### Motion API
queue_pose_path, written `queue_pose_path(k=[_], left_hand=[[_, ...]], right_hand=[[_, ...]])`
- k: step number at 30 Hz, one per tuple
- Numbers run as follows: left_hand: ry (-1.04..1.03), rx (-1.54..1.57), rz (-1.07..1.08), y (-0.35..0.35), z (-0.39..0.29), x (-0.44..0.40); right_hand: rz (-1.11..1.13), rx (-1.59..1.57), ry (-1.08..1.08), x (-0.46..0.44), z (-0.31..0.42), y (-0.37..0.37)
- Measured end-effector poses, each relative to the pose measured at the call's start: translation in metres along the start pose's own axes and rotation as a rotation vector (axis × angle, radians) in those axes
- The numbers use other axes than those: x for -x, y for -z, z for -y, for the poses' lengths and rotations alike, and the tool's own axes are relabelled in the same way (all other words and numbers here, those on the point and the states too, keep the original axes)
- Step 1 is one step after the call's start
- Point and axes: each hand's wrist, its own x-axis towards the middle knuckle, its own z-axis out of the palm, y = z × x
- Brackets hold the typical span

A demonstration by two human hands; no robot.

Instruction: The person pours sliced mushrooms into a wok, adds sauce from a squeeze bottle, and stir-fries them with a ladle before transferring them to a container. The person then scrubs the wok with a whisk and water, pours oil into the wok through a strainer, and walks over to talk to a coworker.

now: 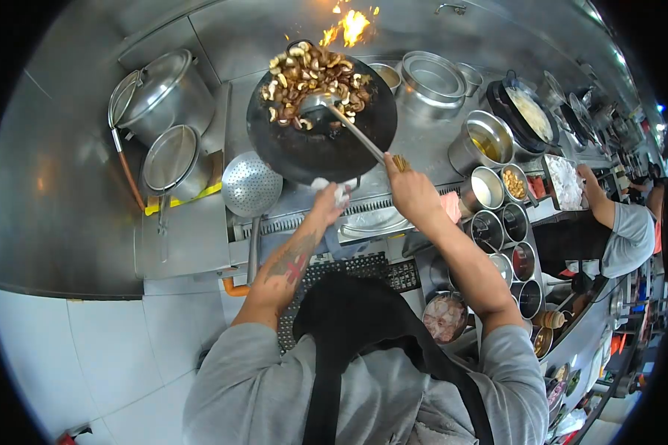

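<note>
A large black wok [282, 152] sits on the stove, tilted, with brown and pale sliced pieces [308, 78], which look like mushrooms, heaped at its far side. My left hand [328, 204] is closed around a white cloth [340, 194] at the wok's near rim, by a loop handle. In my right hand [410, 191] is the handle of a metal ladle [360, 136], and the ladle's bowl rests among the pieces. Flames [345, 28] rise behind the wok's far rim.
A perforated skimmer [251, 184] lies left of the wok. Lidded pot [167, 93] and strainer [172, 159] stand farther left. Several seasoning containers [487, 228], an oil pot [490, 141] and a bowl of raw meat [445, 317] are at right. Another person [627, 237] works at far right.
</note>
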Motion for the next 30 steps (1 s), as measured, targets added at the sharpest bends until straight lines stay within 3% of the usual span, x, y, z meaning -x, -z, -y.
queue_pose_path(k=[2,4,5,8,10,13,15,16,17,18,19,23,24,25,26,28,30], left_hand=[[0.025,-0.044,-0.025,0.003,0.001,-0.003],[-0.142,0.035,-0.119,-0.012,-0.012,0.002],[-0.091,0.121,-0.164,-0.029,-0.035,-0.002],[0.005,0.160,-0.007,-0.018,-0.080,-0.046],[-0.014,0.113,-0.110,-0.026,-0.095,-0.055],[-0.119,0.206,0.054,-0.031,-0.081,-0.010],[-0.147,0.152,0.122,-0.032,-0.055,0.051],[-0.014,0.217,0.190,-0.037,-0.047,0.094],[-0.032,0.181,0.146,-0.036,-0.028,0.118],[0.039,0.068,0.309,-0.007,-0.009,0.116],[0.049,-0.063,0.148,-0.003,0.000,0.125],[0.144,0.168,0.099,-0.030,-0.035,0.130],[0.141,0.160,0.098,-0.034,-0.046,0.118],[0.135,0.181,0.115,-0.036,-0.055,0.103],[0.129,0.202,0.135,-0.039,-0.065,0.086],[0.129,0.197,0.146,-0.045,-0.087,0.048],[0.118,0.204,-0.032,-0.050,-0.099,0.000]], right_hand=[[-0.018,0.048,0.012,0.022,-0.006,0.017],[-0.040,-0.052,0.004,0.058,-0.019,0.042],[-0.057,-0.164,-0.002,0.075,-0.023,0.055],[-0.048,-0.319,-0.040,0.105,-0.030,0.078],[-0.077,-0.354,-0.062,0.096,-0.028,0.070],[0.016,-0.591,-0.293,0.064,-0.036,0.041],[0.154,-0.950,-0.455,0.016,-0.060,0.006],[0.075,-0.776,-0.386,-0.001,-0.055,0.000],[-0.006,-0.602,-0.315,-0.020,-0.051,-0.004],[-0.054,-0.531,-0.282,-0.044,-0.057,-0.015],[-0.098,-0.460,-0.251,-0.069,-0.064,-0.024],[-0.033,-0.503,-0.138,-0.170,-0.036,-0.019],[0.131,-0.584,-0.199,-0.187,-0.021,-0.010],[0.299,-0.661,-0.258,-0.196,-0.010,-0.002],[0.292,-0.665,-0.259,-0.196,-0.008,-0.011],[-0.035,-0.352,0.167,-0.185,-0.007,-0.040],[0.023,-0.130,0.161,-0.131,0.002,-0.021]])
